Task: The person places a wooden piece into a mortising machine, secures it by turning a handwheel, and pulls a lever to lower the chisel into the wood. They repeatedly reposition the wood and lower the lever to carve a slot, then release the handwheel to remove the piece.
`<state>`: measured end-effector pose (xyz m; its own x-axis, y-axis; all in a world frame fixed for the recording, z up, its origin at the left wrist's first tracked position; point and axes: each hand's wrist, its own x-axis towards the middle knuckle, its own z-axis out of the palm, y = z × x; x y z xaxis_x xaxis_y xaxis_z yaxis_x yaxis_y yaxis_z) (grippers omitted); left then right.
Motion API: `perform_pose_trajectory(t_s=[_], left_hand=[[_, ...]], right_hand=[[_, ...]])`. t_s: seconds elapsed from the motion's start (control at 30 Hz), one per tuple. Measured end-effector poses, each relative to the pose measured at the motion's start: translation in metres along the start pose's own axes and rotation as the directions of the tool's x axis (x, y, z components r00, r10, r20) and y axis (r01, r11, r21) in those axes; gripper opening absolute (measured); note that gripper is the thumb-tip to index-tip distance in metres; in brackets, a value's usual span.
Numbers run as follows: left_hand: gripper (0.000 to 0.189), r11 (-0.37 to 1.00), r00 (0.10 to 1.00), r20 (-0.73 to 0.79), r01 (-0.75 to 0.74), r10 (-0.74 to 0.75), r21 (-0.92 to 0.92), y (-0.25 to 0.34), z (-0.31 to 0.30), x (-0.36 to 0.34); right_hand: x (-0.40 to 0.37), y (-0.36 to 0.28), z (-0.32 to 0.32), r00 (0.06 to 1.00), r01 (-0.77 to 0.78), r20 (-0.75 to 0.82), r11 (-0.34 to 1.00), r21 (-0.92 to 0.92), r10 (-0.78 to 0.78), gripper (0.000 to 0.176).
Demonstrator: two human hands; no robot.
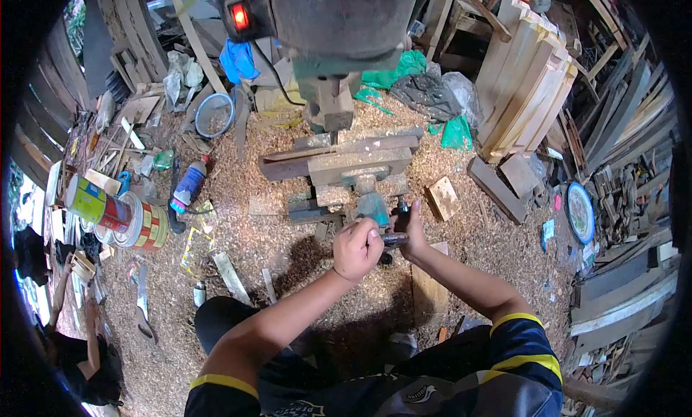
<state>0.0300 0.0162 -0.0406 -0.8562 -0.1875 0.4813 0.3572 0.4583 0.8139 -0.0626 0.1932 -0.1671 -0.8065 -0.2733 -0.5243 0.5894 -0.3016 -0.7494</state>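
Observation:
Both hands are at the front of a vise (372,206) that stands under a drilling machine (339,28). My left hand (357,248) is closed in a fist around a dark vise handle (395,239). My right hand (414,235) wraps the other side of the handle assembly, its thumb beside an upright black grip (402,209); part of its fingers is hidden. Between the vise jaws lies a long wooden piece (288,167), with chips on and around it. The machine's bit (334,137) points down just above the wood.
Wood shavings (238,229) cover the floor. At left are paint cans (144,226), a bottle (189,183) and a handsaw (143,294). A wood block (442,198) lies right of the vise, with stacked boards (526,85) behind. Another person (79,352) is at far left.

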Motion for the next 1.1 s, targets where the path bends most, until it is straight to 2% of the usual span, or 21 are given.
perform_pose_trajectory(t_s=[0.07, 0.13, 0.2, 0.27, 0.3, 0.33, 0.4, 0.43, 0.47, 0.53, 0.57, 0.6, 0.67, 0.73, 0.8, 0.83, 0.9, 0.93, 1.0, 1.03, 1.1], left_hand=[[0.008, 1.0, 0.999, -0.033, 0.011, -0.01, 0.029, 0.001, 0.003, -0.006], [0.007, 0.998, 0.999, -0.045, 0.013, -0.01, 0.06, -0.001, 0.005, -0.003], [0.008, 0.998, 0.998, -0.058, 0.024, -0.021, 0.061, 0.001, 0.005, -0.003], [0.009, 0.994, 0.996, -0.028, 0.081, -0.08, 0.068, 0.005, 0.003, -0.005], [0.01, 0.995, 0.996, -0.011, 0.094, -0.093, 0.045, 0.003, 0.003, -0.007], [0.01, 0.994, 0.996, 0.002, 0.092, -0.093, 0.053, 0.002, 0.002, -0.009], [0.011, 0.991, 0.991, 0.045, 0.127, -0.125, -0.031, -0.001, 0.002, -0.008], [0.012, 0.99, 0.989, 0.052, 0.137, -0.136, -0.011, -0.001, 0.002, -0.007], [0.012, 0.991, 0.99, 0.053, 0.129, -0.128, -0.016, -0.001, 0.003, -0.007], [0.013, 0.984, 0.982, 0.069, 0.177, -0.177, 0.014, 0.001, 0.002, -0.008], [0.014, 0.988, 0.987, 0.053, 0.153, -0.154, 0.032, -0.001, 0.004, -0.008], [0.014, 0.988, 0.987, 0.048, 0.153, -0.154, 0.03, -0.002, 0.004, -0.008], [0.013, 0.991, 0.991, 0.039, 0.13, -0.132, 0.039, -0.002, 0.005, -0.008], [0.013, 0.992, 0.992, 0.029, 0.119, -0.121, 0.048, -0.001, 0.004, -0.007], [0.013, 0.992, 0.993, 0.02, 0.113, -0.114, 0.056, -0.001, 0.003, -0.008], [0.013, 0.993, 0.994, 0.023, 0.107, -0.108, 0.054, -0.002, 0.003, -0.007], [0.013, 0.993, 0.994, 0.027, 0.102, -0.103, 0.051, -0.002, 0.004, -0.008], [0.014, 0.993, 0.994, 0.028, 0.108, -0.11, 0.052, -0.002, 0.005, -0.008], [0.014, 0.992, 0.993, 0.033, 0.114, -0.116, 0.061, -0.003, 0.003, -0.008], [0.014, 0.99, 0.991, 0.039, 0.127, -0.129, 0.055, -0.002, 0.003, -0.007], [0.015, 0.988, 0.988, 0.046, 0.145, -0.148, 0.047, -0.002, 0.003, -0.008]], right_hand=[[0.0, 0.003, -0.007, 1.0, -0.026, -0.014, 0.997, -0.069, 0.025, 0.088], [0.0, -0.003, -0.007, 0.991, -0.112, 0.087, 0.992, 0.066, 0.106, 0.087], [-0.001, -0.005, -0.001, 0.987, -0.099, 0.132, 0.991, 0.092, 0.086, 0.085], [-0.009, -0.015, 0.015, 0.986, -0.154, -0.011, 0.936, 0.315, 0.166, 0.082], [-0.008, -0.017, 0.011, 0.965, -0.255, 0.029, 0.913, 0.32, 0.259, 0.079], [-0.009, -0.016, 0.008, 0.965, -0.256, 0.031, 0.907, 0.334, 0.261, 0.079], [-0.014, -0.021, 0.005, 0.975, -0.221, 0.034, 0.956, 0.192, 0.219, 0.078], [-0.007, -0.016, -0.001, 0.985, -0.17, 0.062, 0.978, 0.122, 0.163, 0.077], [-0.003, -0.013, -0.011, 0.986, -0.161, 0.059, 0.979, 0.122, 0.155, 0.077], [-0.014, -0.022, -0.002, 0.999, 0.007, -0.033, 0.996, -0.089, -0.01, 0.07], [-0.019, -0.028, 0.008, 0.999, -0.008, -0.042, 1.0, 0.007, 0.009, 0.061], [-0.014, -0.027, 0.005, 0.999, -0.008, -0.04, 1.0, 0.002, 0.008, 0.061], [0.006, -0.015, -0.006, 1.0, -0.017, -0.003, 0.984, 0.175, 0.018, 0.056], [0.027, -0.005, -0.023, 1.0, -0.014, 0.021, 0.986, 0.165, 0.011, 0.054], [0.044, 0.0, -0.033, 0.98, -0.193, 0.112, 0.931, 0.31, 0.166, 0.05], [0.031, -0.008, -0.025, 0.98, -0.194, 0.112, 0.932, 0.307, 0.167, 0.05], [-0.017, -0.034, 0.006, 0.992, -0.1, 0.08, 0.993, 0.07, 0.094, 0.047], [-0.02, -0.033, 0.008, 0.992, -0.099, 0.081, 0.992, 0.073, 0.093, 0.047], [-0.025, -0.026, 0.012, 0.984, 0.175, 0.019, 0.982, 0.073, -0.176, 0.049], [-0.012, -0.017, 0.0, 0.978, 0.204, -0.001, 0.967, -0.154, -0.206, 0.053], [0.003, -0.007, -0.004, 0.983, 0.171, -0.034, 0.973, -0.154, -0.178, 0.055]])
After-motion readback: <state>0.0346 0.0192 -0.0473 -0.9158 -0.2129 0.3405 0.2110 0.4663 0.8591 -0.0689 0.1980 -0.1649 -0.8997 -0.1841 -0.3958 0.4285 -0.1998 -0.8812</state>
